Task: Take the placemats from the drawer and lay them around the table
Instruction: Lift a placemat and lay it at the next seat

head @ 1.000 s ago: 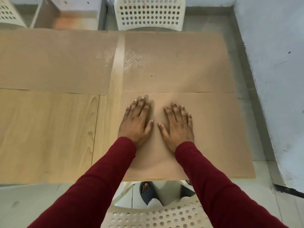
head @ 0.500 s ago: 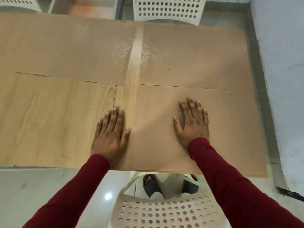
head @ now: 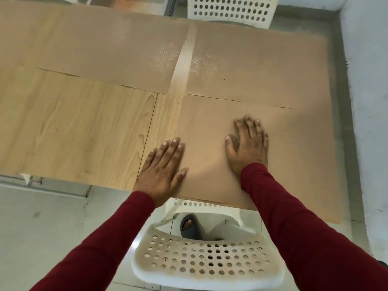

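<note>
Three tan placemats lie on the light wooden table (head: 79, 131). The near-right placemat (head: 294, 156) takes the right hand (head: 247, 145), flat and fingers spread. The left hand (head: 163, 171) lies flat across its left edge, partly on bare wood. The far-right placemat (head: 260, 64) touches the near one; the far-left placemat (head: 109, 53) sits apart across a wood strip. A white perforated chair (head: 201, 261) stands below, another chair (head: 231, 9) opposite.

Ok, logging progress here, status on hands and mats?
Left hand flat, at near mat's left edge. Right hand flat on that mat. Two far mats laid. Near-left table bare.
</note>
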